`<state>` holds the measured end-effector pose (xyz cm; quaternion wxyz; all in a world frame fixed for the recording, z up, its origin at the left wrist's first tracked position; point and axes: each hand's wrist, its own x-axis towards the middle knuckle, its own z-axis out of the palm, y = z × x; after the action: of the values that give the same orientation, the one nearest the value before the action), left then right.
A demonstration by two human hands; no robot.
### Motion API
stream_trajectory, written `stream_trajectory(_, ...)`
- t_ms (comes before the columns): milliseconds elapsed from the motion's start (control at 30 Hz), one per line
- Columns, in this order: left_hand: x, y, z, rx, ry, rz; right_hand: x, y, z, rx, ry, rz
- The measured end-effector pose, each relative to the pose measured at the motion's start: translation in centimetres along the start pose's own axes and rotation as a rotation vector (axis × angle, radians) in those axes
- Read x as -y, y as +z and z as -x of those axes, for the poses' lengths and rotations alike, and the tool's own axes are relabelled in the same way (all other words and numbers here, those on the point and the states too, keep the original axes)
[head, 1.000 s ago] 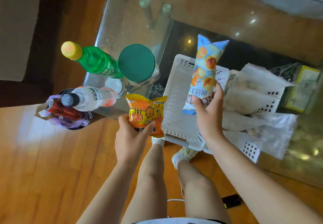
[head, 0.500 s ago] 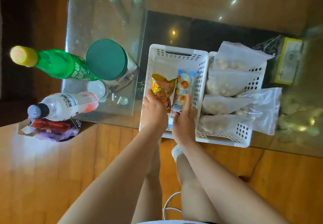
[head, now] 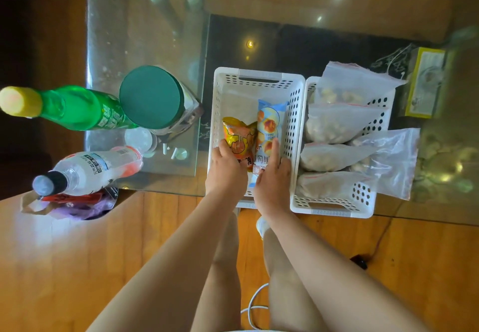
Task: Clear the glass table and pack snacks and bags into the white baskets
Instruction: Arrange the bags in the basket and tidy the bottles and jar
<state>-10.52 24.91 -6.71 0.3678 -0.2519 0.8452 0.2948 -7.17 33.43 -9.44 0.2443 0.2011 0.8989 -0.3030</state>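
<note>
Left hand (head: pixel 226 173) grips orange snack pack (head: pixel 238 140), right hand (head: pixel 272 176) lies flat-fingered on blue pack (head: pixel 269 127); both packs lengthwise, side by side, directly ahead in left white basket (head: pixel 220 93).

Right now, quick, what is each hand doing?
Left hand: fingers curled on the orange snack in the basket.
Right hand: open, fingers resting flat on the blue snack.

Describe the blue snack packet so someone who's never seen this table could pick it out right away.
On the glass table stand two white baskets side by side; look in the left basket. Two packets lie in it, and the blue snack packet is the right one, under the right hand. It is long, pale blue with round buns pictured; its neighbour, the orange packet, is shorter.
</note>
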Motion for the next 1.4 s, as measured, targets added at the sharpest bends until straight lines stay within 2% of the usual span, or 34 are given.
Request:
stream_trajectory(200,0.2,-1.1,2.5,-0.150,0.164,0.003,0.5,-0.9,1.0,0.001,0.034,-0.121)
stream_trajectory(367,0.4,-0.9,2.7,-0.035,0.179,-0.037,1.4,-1.5,1.7,0.003,-0.036,-0.017)
stream_trajectory(567,0.2,-0.6,0.2,0.138,0.096,-0.045,1.4,-1.4,0.4,0.161,-0.048,0.158)
stream_trajectory(1000,0.9,-1.7,-1.2,0.281,0.121,-0.045,0.3,-1.9,-0.1,0.275,-0.036,0.114)
stream_trajectory(1167,1.2,-4.4,2.0,0.207,0.192,-0.007,0.6,-3.2,-0.4,0.340,0.017,0.090)
stream_trajectory(1267,2.0,-7.0,5.0,0.155,0.180,0.114,2.1,-5.0,-0.4,0.338,-0.002,0.108)
stream_trajectory(1400,3.6,-10.8,8.4,-0.056,0.213,0.203,5.6,-6.7,0.1,0.361,-0.140,0.145)
